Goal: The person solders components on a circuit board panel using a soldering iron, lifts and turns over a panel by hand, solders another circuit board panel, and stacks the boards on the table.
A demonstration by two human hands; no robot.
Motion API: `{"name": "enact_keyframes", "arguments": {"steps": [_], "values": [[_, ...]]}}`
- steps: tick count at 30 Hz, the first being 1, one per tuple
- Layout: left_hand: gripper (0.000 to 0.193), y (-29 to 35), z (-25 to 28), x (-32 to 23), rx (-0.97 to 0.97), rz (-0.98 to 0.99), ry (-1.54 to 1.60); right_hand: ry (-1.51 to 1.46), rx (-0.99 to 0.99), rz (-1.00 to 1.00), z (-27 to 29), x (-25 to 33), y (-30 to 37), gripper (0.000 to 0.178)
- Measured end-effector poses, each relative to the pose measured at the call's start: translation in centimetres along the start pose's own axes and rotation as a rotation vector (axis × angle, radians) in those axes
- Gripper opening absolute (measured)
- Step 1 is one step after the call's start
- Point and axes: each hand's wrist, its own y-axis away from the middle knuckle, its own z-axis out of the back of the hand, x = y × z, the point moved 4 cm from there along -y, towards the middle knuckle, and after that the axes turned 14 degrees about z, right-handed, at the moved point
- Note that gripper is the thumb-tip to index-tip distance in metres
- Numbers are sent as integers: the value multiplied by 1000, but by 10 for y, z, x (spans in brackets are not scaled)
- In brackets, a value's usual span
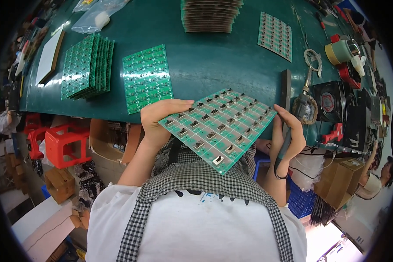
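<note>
So closest to us is the checked apron (pixel 192 179) over a white shirt, and right above it we've got the green circuit panel (pixel 219 129) held up off the bench, tilted, loaded with rows of little silver switches. Our left hand (pixel 159 120) pinches its left edge, thumb on top and fingers curled under, so that hand is clamped on the board. Our right hand (pixel 288 137) sits just off the panel's right corner, fingers wrapped tight round a dark soldering iron (pixel 285 146) held like a pen, with the cord trailing down from the wrist.

The bit that matters: the panel lies to the left of the iron hand, its long diagonal running from the near corner by the apron up toward the far corner by the right fingers. The right hand is nearer that upper right corner; whether the tip touches the board, we can't tell.

Further out on the green bench top (pixel 214 65) there's a single bare green panel (pixel 146 77), then a fanned stack of green panels (pixel 86 66) to its left, another populated panel (pixel 274 35) far right, and a pile of boards (pixel 210 15) at the back. Tape rolls (pixel 341 51) and a small black fan (pixel 331 101) sit off to the right.
</note>
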Motion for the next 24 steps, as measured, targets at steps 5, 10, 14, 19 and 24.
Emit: {"name": "enact_keyframes", "arguments": {"steps": [5,10,14,19,24], "values": [[19,1,-1,4,9,41,18,-34,-7,-39,-1,0,2,21],[20,0,-2,1,18,36,-5,-62,-8,-69,-2,-3,6,21],[21,0,-1,1,13,10,-21,-54,-1,-81,-3,-2,5,21],[22,-1,0,-3,5,-19,-52,-79,1,-114,-5,-5,9,21],[23,0,0,-12,3,-119,-137,-90,13,-119,-7,-6,10,20]]}}
